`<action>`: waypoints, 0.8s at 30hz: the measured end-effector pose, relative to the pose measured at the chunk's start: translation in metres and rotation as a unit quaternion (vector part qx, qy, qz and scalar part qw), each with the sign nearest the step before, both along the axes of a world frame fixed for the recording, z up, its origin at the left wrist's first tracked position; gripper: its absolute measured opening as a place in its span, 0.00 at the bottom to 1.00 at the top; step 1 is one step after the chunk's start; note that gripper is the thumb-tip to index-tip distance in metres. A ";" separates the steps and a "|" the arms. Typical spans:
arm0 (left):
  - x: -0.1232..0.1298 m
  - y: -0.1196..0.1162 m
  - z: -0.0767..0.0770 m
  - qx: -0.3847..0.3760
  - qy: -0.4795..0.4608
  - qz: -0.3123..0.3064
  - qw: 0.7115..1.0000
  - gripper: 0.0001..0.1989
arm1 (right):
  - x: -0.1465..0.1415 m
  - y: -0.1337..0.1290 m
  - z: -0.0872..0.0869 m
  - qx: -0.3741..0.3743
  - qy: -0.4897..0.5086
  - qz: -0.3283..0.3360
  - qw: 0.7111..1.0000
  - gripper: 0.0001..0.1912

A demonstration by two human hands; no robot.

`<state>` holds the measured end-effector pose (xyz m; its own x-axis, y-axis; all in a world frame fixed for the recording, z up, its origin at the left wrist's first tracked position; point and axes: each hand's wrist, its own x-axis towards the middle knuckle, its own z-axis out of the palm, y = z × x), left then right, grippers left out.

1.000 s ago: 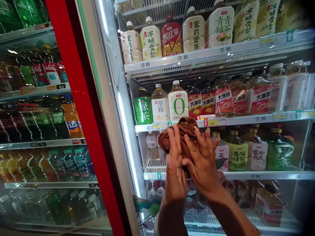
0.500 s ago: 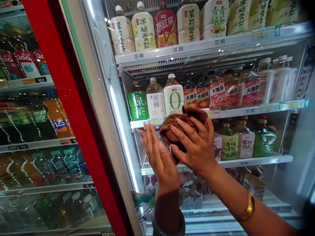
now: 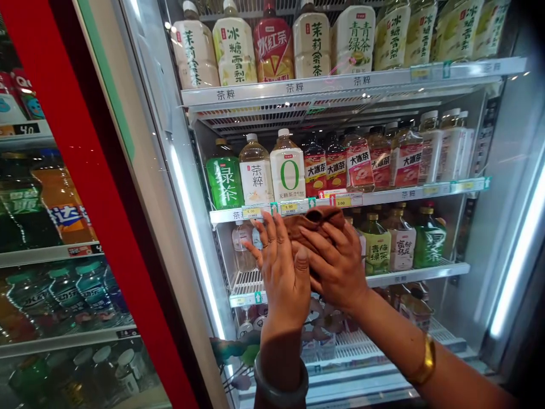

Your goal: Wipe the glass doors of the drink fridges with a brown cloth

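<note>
My right hand (image 3: 338, 270) grips a bunched brown cloth (image 3: 327, 217), its folds spread past my fingertips at the height of the cooler's middle shelf edge. Close beside it on the left, my left hand (image 3: 281, 270) is raised with its fingers stretched out and apart, holding nothing. The left fingers reach up to the cloth's left end and partly cover it. Both hands are in front of the drinks cooler, apparently at its glass door, where faint reflections and a leaf decoration (image 3: 251, 355) show. Whether the left palm touches the glass I cannot tell.
Behind the hands, cooler shelves (image 3: 272, 91) hold rows of bottled tea, among them a green bottle (image 3: 223, 176) and a white-labelled bottle (image 3: 288, 170). A red door frame (image 3: 85, 170) slants down the left side. Beyond it stands another cooler with bottles (image 3: 63, 199).
The view has shifted right, so the shelves sit further left. The cloth is lower and more flattened under my right hand. My left fingers have spread and moved closer to the cloth.
</note>
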<state>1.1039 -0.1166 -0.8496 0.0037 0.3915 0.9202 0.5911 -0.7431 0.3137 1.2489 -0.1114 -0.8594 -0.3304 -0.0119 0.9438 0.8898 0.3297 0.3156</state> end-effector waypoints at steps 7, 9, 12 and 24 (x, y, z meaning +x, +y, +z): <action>0.019 0.004 -0.005 0.003 0.038 0.027 0.999 0.36 | 0.045 -0.002 0.030 0.003 0.141 -0.038 0.989 0.24; 0.022 0.004 -0.006 0.006 0.031 0.025 0.999 0.35 | 0.028 -0.001 0.041 0.003 0.177 -0.026 0.984 0.23; 0.024 0.004 -0.006 0.015 0.024 0.025 0.999 0.36 | 0.013 -0.003 0.024 -0.004 0.107 -0.014 0.994 0.22; 0.042 0.001 -0.006 -0.009 0.039 0.011 0.999 0.38 | 0.066 -0.002 0.037 0.007 0.198 -0.039 0.979 0.24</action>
